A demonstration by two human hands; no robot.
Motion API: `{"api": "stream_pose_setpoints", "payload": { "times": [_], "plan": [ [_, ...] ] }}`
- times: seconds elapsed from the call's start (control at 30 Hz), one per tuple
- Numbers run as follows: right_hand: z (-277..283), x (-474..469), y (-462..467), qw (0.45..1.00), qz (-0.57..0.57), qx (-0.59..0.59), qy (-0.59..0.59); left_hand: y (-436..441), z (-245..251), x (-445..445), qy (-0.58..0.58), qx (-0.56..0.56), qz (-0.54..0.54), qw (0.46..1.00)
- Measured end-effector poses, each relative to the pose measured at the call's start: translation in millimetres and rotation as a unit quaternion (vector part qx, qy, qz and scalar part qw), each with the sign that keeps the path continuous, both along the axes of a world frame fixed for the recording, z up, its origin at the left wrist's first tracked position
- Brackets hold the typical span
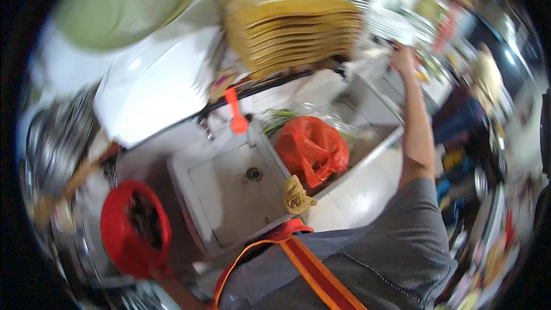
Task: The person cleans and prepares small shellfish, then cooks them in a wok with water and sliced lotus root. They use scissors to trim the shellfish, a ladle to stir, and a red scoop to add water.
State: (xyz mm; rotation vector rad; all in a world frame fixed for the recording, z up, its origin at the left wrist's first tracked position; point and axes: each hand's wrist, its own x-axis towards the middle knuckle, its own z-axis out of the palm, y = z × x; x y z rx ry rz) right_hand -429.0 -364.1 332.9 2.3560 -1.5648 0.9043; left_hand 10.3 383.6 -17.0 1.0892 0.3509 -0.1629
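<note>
My right hand [403, 59] is stretched out to the far right, beside a stack of white plates [389, 23]. Its fingers look bent, with small dark and red bits at their edge; blur hides whether it holds anything. At the lower left, my left hand [158, 268] is against the near side of a red plastic bucket [122, 228] with dark contents [144, 217]. Its fingers are hidden or blurred, so their grip is unclear. Between my arms lies a two-basin sink [228, 189]. A red plastic bag [312, 148] sits in the right basin near green stalks [280, 120].
A yellowish cloth [297, 196] hangs over the sink divider. Behind stand a tall stack of yellow trays [297, 30], a white board or tray [155, 90] and a green round basket [125, 4]. An orange-red ladle [236, 114] stands by the tap. Metal utensils [60, 142] crowd the left.
</note>
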Motion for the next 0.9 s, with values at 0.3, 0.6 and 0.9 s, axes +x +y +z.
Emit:
{"api": "stream_pose_setpoints", "payload": {
  "times": [0.3, 0.6, 0.9],
  "plan": [
    [-20, -13, -160, 0.981, -0.046, -0.189, 0.005, 17, 38, -146, 0.105, -0.169, 0.238, 0.951],
    [-91, 130, 183, 0.683, 0.584, -0.206, -0.386, 14, 99, -314, 0.149, -0.133, 0.208, 0.958],
    [-247, 102, 456, 0.039, 0.37, 0.926, 0.069, 37, 80, -462, 0.147, -0.184, 0.17, 0.957]
  ]
}}
